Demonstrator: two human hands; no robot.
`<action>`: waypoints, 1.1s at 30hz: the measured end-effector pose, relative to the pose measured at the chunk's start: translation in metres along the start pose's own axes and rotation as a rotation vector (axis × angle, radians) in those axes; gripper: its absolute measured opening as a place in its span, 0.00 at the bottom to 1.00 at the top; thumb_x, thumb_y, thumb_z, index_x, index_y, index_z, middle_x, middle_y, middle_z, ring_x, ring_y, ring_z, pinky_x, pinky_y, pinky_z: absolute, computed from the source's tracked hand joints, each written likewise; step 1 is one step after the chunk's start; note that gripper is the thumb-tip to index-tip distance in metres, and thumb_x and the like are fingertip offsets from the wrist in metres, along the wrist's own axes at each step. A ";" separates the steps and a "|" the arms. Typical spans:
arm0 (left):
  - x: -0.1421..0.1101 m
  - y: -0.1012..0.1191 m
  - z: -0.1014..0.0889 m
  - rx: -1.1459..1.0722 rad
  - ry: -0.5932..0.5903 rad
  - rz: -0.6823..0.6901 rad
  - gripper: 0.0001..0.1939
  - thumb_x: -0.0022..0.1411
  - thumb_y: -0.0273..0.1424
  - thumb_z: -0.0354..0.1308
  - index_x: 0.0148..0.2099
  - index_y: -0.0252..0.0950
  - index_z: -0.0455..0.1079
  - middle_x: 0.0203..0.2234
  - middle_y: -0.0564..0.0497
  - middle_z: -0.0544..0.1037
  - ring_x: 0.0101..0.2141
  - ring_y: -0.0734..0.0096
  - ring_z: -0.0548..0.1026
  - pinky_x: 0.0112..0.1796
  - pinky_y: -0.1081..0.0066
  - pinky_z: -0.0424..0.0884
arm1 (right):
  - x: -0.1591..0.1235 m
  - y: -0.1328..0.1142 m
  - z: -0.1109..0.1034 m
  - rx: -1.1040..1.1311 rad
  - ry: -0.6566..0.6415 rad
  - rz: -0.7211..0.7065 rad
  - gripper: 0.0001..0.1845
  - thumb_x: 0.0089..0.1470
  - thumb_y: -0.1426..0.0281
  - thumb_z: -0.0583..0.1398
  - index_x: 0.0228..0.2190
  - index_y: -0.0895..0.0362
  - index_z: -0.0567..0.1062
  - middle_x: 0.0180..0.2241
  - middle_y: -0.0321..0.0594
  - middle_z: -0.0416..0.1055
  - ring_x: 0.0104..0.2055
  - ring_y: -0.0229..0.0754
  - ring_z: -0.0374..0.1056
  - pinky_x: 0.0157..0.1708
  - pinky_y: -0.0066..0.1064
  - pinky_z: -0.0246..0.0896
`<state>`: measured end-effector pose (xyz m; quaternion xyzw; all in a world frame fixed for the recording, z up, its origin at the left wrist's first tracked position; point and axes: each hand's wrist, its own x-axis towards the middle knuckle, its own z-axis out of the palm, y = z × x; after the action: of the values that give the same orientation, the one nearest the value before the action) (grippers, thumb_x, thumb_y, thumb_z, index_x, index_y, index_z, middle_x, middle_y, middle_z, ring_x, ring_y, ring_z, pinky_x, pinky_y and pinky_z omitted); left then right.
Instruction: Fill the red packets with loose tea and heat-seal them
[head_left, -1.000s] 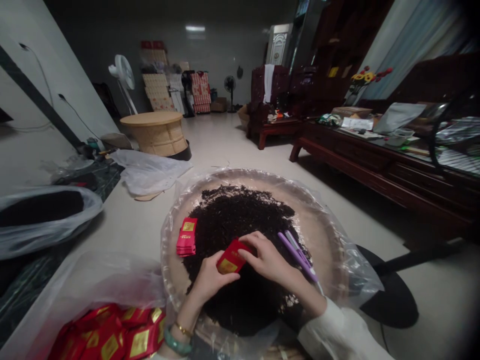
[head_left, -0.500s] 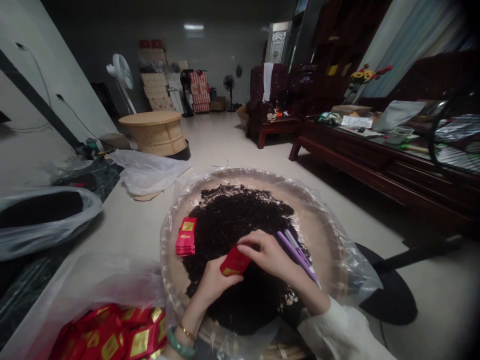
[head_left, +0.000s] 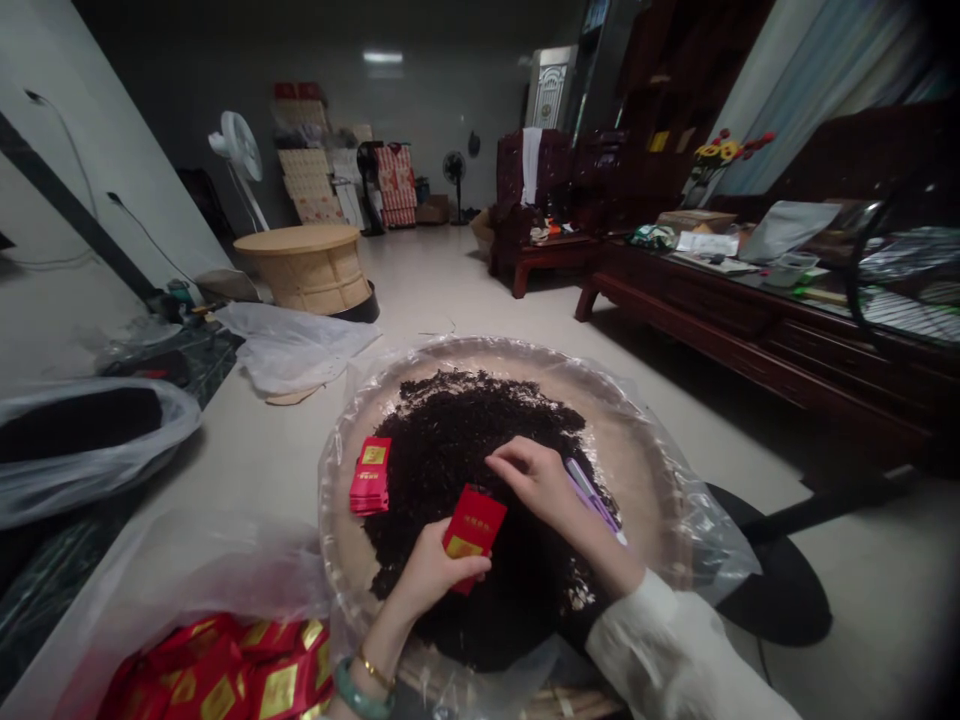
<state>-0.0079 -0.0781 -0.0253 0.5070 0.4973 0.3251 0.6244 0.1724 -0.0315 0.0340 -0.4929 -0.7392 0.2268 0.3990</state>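
Note:
My left hand (head_left: 433,572) grips a small red packet (head_left: 475,522) with gold print, held tilted over a heap of dark, dry leaf-like material (head_left: 480,420). Just right of the packet's upper end, my right hand (head_left: 534,482) has thumb and fingers pinched together, apart from the packet. Whatever the pinch holds is too small to make out. The heap lies in a wide round tray (head_left: 660,480) lined with clear plastic. A stack of red packets (head_left: 370,475) rests at the tray's left side. Long purple and grey tools (head_left: 592,498) lie partly behind my right hand.
A clear plastic bag of red and gold packets (head_left: 247,665) sits at lower left. Further left is a bag of dark material (head_left: 82,425). A fan base (head_left: 784,590) stands right of the tray. A low wooden table (head_left: 720,310) is beyond it.
My right hand has let go of the packet's upper end and moved up and right. The packet in my left hand has turned, showing more of its front.

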 end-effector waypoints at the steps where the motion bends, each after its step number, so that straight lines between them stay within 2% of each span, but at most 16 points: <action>1: 0.000 0.000 0.001 0.009 0.016 0.023 0.14 0.39 0.29 0.67 0.32 0.31 0.72 0.24 0.51 0.78 0.24 0.69 0.73 0.29 0.71 0.68 | -0.003 -0.003 -0.001 -0.003 -0.045 -0.037 0.07 0.57 0.68 0.61 0.30 0.56 0.78 0.28 0.39 0.73 0.32 0.41 0.68 0.34 0.31 0.62; 5: 0.002 -0.005 0.006 0.052 0.074 0.104 0.14 0.38 0.25 0.66 0.33 0.32 0.72 0.25 0.53 0.77 0.27 0.71 0.71 0.31 0.73 0.67 | -0.015 -0.014 -0.002 -0.039 -0.292 -0.173 0.04 0.53 0.67 0.65 0.31 0.54 0.79 0.37 0.41 0.70 0.42 0.43 0.65 0.44 0.35 0.62; 8: 0.002 -0.010 0.006 0.116 0.118 0.155 0.12 0.40 0.26 0.66 0.32 0.31 0.72 0.23 0.54 0.75 0.25 0.73 0.69 0.29 0.74 0.65 | -0.018 -0.020 -0.007 -0.042 -0.391 -0.196 0.03 0.52 0.69 0.65 0.28 0.54 0.79 0.40 0.42 0.68 0.46 0.44 0.63 0.47 0.37 0.62; 11: 0.000 -0.011 0.002 0.180 0.135 0.256 0.10 0.46 0.32 0.65 0.30 0.32 0.73 0.23 0.54 0.74 0.25 0.72 0.68 0.29 0.74 0.65 | -0.021 -0.027 -0.019 -0.041 -0.412 -0.244 0.03 0.52 0.69 0.65 0.28 0.55 0.77 0.41 0.42 0.67 0.47 0.46 0.63 0.47 0.37 0.62; 14: -0.002 -0.006 -0.001 0.221 0.099 0.348 0.11 0.51 0.36 0.63 0.30 0.32 0.74 0.24 0.52 0.76 0.27 0.69 0.71 0.30 0.72 0.67 | -0.027 -0.036 -0.026 -0.064 -0.398 -0.295 0.09 0.53 0.66 0.64 0.36 0.56 0.74 0.42 0.44 0.69 0.45 0.46 0.64 0.44 0.37 0.63; 16: -0.004 -0.004 -0.001 0.252 0.082 0.399 0.11 0.51 0.37 0.64 0.30 0.33 0.75 0.24 0.51 0.77 0.28 0.67 0.72 0.32 0.71 0.68 | -0.033 -0.039 -0.025 -0.114 -0.394 -0.331 0.17 0.54 0.63 0.63 0.43 0.57 0.71 0.41 0.46 0.70 0.42 0.46 0.64 0.41 0.37 0.63; 18: -0.004 -0.003 0.000 0.267 0.071 0.422 0.11 0.50 0.37 0.65 0.30 0.33 0.76 0.24 0.51 0.77 0.28 0.66 0.73 0.32 0.70 0.68 | -0.038 -0.037 -0.019 -0.173 -0.382 -0.370 0.17 0.56 0.60 0.61 0.44 0.56 0.72 0.39 0.45 0.71 0.39 0.45 0.65 0.37 0.35 0.63; 20: -0.005 -0.004 0.002 0.250 0.059 0.396 0.11 0.49 0.36 0.65 0.31 0.32 0.76 0.24 0.51 0.78 0.27 0.67 0.73 0.32 0.71 0.69 | -0.041 -0.030 -0.012 -0.184 -0.338 -0.392 0.13 0.60 0.60 0.56 0.38 0.56 0.75 0.33 0.44 0.71 0.34 0.43 0.65 0.33 0.32 0.62; 22: -0.007 -0.004 0.005 0.205 0.062 0.320 0.11 0.46 0.34 0.67 0.31 0.32 0.75 0.25 0.51 0.78 0.28 0.67 0.73 0.32 0.71 0.70 | -0.040 -0.022 -0.007 -0.137 -0.291 -0.384 0.18 0.63 0.59 0.52 0.31 0.56 0.76 0.28 0.42 0.70 0.30 0.41 0.64 0.29 0.30 0.60; 25: -0.009 -0.004 0.009 0.051 0.036 0.156 0.19 0.42 0.36 0.70 0.36 0.32 0.74 0.28 0.50 0.80 0.28 0.66 0.76 0.31 0.70 0.72 | -0.033 -0.013 -0.005 -0.037 -0.273 -0.309 0.22 0.62 0.56 0.52 0.28 0.57 0.77 0.24 0.40 0.69 0.28 0.39 0.65 0.27 0.28 0.59; 29: -0.008 -0.004 0.014 -0.143 -0.031 0.005 0.26 0.44 0.41 0.69 0.42 0.31 0.70 0.30 0.45 0.81 0.24 0.64 0.78 0.26 0.68 0.74 | -0.021 -0.010 -0.007 0.077 -0.321 -0.127 0.19 0.60 0.57 0.56 0.27 0.56 0.78 0.25 0.37 0.71 0.28 0.37 0.67 0.29 0.27 0.61; 31: -0.007 -0.005 0.015 -0.188 -0.004 -0.021 0.27 0.43 0.42 0.70 0.41 0.30 0.69 0.29 0.43 0.81 0.24 0.63 0.79 0.25 0.68 0.74 | -0.019 -0.009 -0.007 0.095 -0.257 -0.056 0.14 0.59 0.59 0.58 0.31 0.56 0.78 0.29 0.38 0.73 0.30 0.38 0.68 0.31 0.29 0.62; 33: -0.006 -0.006 0.016 -0.227 0.017 -0.034 0.29 0.41 0.42 0.71 0.42 0.30 0.69 0.30 0.42 0.81 0.24 0.63 0.79 0.25 0.69 0.74 | -0.019 -0.008 -0.006 0.072 -0.165 -0.046 0.11 0.57 0.61 0.60 0.34 0.55 0.77 0.32 0.40 0.72 0.35 0.41 0.68 0.35 0.31 0.63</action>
<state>0.0048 -0.0898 -0.0300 0.4218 0.4711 0.3728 0.6790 0.1768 -0.0522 0.0365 -0.4407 -0.7721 0.2837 0.3593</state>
